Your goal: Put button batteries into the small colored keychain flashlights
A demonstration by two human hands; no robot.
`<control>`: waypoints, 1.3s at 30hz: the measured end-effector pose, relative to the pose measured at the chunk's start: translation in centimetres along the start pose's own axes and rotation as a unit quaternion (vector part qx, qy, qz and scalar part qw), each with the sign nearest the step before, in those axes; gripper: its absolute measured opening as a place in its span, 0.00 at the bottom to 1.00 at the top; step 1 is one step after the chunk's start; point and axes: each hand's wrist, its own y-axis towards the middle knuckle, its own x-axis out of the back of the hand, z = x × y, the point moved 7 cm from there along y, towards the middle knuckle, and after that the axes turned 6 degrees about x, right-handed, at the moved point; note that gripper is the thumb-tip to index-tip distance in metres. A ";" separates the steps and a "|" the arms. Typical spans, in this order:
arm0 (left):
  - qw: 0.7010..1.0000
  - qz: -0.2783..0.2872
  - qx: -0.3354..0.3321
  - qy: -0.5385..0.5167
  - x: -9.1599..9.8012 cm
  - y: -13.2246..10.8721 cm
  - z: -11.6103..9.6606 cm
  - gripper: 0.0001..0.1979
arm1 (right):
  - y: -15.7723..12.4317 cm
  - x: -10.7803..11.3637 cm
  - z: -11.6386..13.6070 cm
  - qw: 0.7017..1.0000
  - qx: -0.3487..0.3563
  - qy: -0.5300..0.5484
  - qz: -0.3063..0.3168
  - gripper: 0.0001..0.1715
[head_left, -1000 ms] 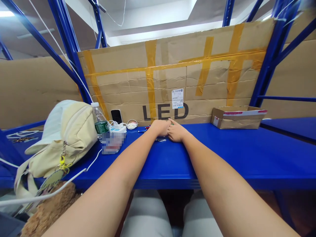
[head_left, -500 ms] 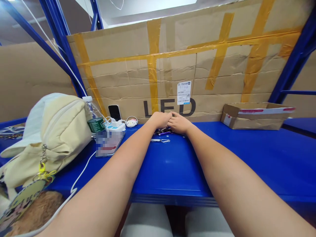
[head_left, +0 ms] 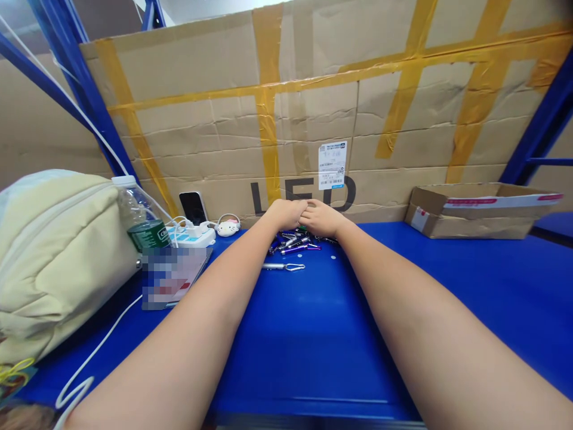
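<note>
My left hand [head_left: 287, 215] and my right hand [head_left: 320, 218] meet above the far part of the blue tabletop, fingers bent inward and touching. Both look closed; whatever lies between the fingers is hidden. Right below them is a pile of small pen-like metal tubes [head_left: 292, 241], dark, silver and purple. A purple tube [head_left: 294, 249] lies at the pile's front edge. Closer to me, a silver tube with a wire clip [head_left: 285, 267] lies apart, its left end behind my left forearm.
Left stand a cream bag [head_left: 67, 257], a plastic bottle [head_left: 145, 218], a white power strip [head_left: 192, 235], a phone [head_left: 193, 208] and a flat pouch [head_left: 179, 280], partly blurred. A cardboard box [head_left: 483, 218] sits at right. Behind rises a taped cardboard panel [head_left: 215, 143].
The view has shifted nearer and a little to the right, showing more of the tube pile. My hands stay together over it, with little change in their pose.
</note>
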 end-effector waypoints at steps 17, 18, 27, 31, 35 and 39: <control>0.995 -0.091 -0.008 -0.028 -1.0 0.8 0.3 0.18 | -0.2 -0.5 -1.1 0.999 -0.038 0.029 0.008 0.17; 0.994 -0.105 -0.007 -0.028 -0.8 0.5 0.5 0.19 | -0.2 -0.2 -1.2 0.998 -0.053 0.030 0.003 0.18; 0.979 -0.200 0.032 -0.008 -1.6 -3.5 6.6 0.21 | -4.2 1.0 -3.5 0.966 -0.253 0.040 -0.036 0.25; 0.976 -0.210 0.053 -0.003 -2.6 -4.1 8.6 0.23 | -5.9 0.6 -4.1 0.951 -0.299 0.055 -0.052 0.24; 0.977 -0.206 0.062 0.002 -3.4 -4.1 8.7 0.25 | -6.4 0.2 -4.3 0.940 -0.324 0.080 -0.066 0.24; 0.979 -0.195 0.066 0.004 -4.0 -4.2 8.6 0.26 | -7.0 -0.1 -4.7 0.923 -0.361 0.109 -0.081 0.22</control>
